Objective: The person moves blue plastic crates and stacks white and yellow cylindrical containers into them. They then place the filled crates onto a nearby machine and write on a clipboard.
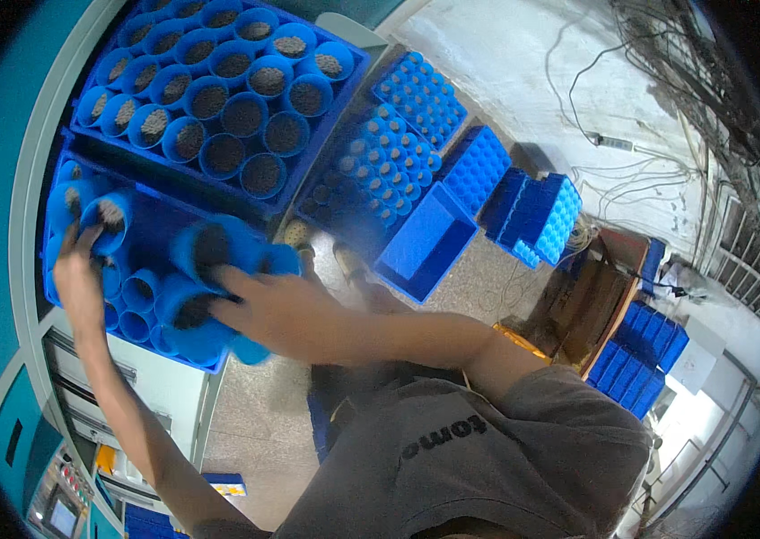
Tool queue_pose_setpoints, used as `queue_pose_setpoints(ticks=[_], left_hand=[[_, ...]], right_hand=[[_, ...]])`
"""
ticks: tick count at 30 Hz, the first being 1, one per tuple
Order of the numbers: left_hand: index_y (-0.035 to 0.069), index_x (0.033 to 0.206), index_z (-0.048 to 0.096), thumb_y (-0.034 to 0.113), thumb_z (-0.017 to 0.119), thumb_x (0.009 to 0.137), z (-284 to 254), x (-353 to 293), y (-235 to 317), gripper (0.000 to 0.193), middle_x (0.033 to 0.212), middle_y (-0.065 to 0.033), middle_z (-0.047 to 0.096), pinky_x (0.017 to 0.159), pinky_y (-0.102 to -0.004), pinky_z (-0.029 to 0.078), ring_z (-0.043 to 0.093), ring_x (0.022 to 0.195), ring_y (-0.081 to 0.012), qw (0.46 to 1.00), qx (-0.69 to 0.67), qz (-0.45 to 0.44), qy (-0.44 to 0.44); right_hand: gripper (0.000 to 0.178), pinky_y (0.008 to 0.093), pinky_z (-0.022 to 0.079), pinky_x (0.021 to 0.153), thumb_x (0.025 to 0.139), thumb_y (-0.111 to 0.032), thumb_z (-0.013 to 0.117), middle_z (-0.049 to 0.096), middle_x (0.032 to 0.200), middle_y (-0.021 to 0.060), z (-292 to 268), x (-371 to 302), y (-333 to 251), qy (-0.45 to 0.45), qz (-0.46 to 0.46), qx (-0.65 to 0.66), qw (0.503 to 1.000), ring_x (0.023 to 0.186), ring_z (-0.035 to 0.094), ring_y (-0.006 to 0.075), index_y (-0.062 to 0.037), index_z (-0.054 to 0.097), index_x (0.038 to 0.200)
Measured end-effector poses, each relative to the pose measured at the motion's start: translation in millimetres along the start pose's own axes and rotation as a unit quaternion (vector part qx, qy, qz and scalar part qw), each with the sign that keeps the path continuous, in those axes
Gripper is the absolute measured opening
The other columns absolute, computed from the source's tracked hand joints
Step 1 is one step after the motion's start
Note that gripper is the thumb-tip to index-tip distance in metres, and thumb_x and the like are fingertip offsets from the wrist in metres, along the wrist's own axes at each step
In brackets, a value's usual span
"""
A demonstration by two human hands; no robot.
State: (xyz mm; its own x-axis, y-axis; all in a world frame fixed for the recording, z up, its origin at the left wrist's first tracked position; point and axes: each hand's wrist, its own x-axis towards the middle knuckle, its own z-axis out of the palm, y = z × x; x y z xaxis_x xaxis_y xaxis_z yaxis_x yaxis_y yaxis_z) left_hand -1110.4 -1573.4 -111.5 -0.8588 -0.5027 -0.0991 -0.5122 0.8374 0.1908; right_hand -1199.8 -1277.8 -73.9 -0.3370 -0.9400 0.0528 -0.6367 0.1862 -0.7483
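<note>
My left hand [79, 265] has its fingers hooked over the rims of blue cups, one of them a cup with pale grey pellets [110, 214], at the left side of the lower blue crate [160, 199]. My right hand [267, 310] reaches in from the right, its fingers on the rims of two blue cups filled with dark pellets. One is the upper cup [212, 244], the other the lower cup [193, 313]. Both look tilted and slightly blurred. Beneath and between them stand narrower, empty-looking blue cups [139, 291].
Beyond lies a blue crate [317, 171] packed with pellet-filled cups. On the floor to the right are blue trays of cups [478, 162], an empty blue bin [429, 242] and an open cardboard box [582, 305]. A control panel [65, 503] sits at lower left.
</note>
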Motion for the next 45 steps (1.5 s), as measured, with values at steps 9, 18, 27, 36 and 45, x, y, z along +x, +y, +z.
queue_pose_setpoints(ticks=[9, 18, 27, 36, 45], left_hand=[[0.005, 0.104, 0.07, -0.008, 0.061, 0.069, -72, -175, 170, 0.038, 0.116, -0.0181, 0.064, 0.087, -0.043, 0.053, 0.064, 0.104, -0.0332, 0.995, -0.054, 0.074, 0.031], [0.006, 0.098, 0.069, -0.006, 0.058, 0.073, 227, -181, 295, 0.03, 0.109, -0.0201, 0.061, 0.075, -0.0423, 0.052, 0.062, 0.092, -0.0365, 0.938, -0.226, 0.104, -0.243], [0.001, 0.104, 0.067, 0.002, 0.058, 0.082, 543, -104, 312, 0.024, 0.115, -0.0222, 0.061, 0.083, -0.044, 0.051, 0.062, 0.098, -0.0387, 0.953, -0.124, 0.194, -0.198], [0.005, 0.112, 0.066, 0.009, 0.056, 0.089, 588, -75, 333, 0.025, 0.125, -0.0205, 0.056, 0.081, -0.045, 0.053, 0.062, 0.099, -0.0396, 0.931, -0.143, 0.098, -0.32], [0.008, 0.125, 0.059, 0.01, 0.055, 0.09, 606, -91, 342, 0.035, 0.137, -0.0217, 0.047, 0.09, -0.0426, 0.051, 0.056, 0.112, -0.0406, 0.935, -0.091, 0.244, -0.242]], right_hand=[[0.023, 0.0425, 0.056, 0.071, 0.082, -0.006, 0.056, 0.058, 0.107, 0.0191, 31, -273, 164, -0.216, 0.293, -0.115, 0.924, 0.081, 0.067, 0.0357, -0.008, 0.064, 0.104], [0.019, 0.0454, 0.054, 0.07, 0.087, -0.013, 0.054, 0.06, 0.107, 0.0166, 202, -390, 431, -0.191, 0.385, -0.159, 0.889, 0.083, 0.066, 0.0327, -0.0091, 0.068, 0.1], [0.041, 0.0428, 0.054, 0.084, 0.084, -0.018, 0.057, 0.053, 0.13, 0.0152, 235, -396, 521, -0.161, 0.339, -0.15, 0.915, 0.105, 0.062, 0.035, -0.0257, 0.058, 0.124], [0.023, 0.0399, 0.058, 0.059, 0.082, -0.013, 0.06, 0.053, 0.132, 0.0224, 223, -371, 499, -0.153, 0.319, -0.265, 0.897, 0.081, 0.067, 0.03, -0.0098, 0.067, 0.104], [0.033, 0.044, 0.057, 0.061, 0.087, -0.018, 0.057, 0.05, 0.134, 0.023, 254, -381, 518, -0.113, 0.411, -0.126, 0.896, 0.09, 0.066, 0.0343, -0.0134, 0.059, 0.12]])
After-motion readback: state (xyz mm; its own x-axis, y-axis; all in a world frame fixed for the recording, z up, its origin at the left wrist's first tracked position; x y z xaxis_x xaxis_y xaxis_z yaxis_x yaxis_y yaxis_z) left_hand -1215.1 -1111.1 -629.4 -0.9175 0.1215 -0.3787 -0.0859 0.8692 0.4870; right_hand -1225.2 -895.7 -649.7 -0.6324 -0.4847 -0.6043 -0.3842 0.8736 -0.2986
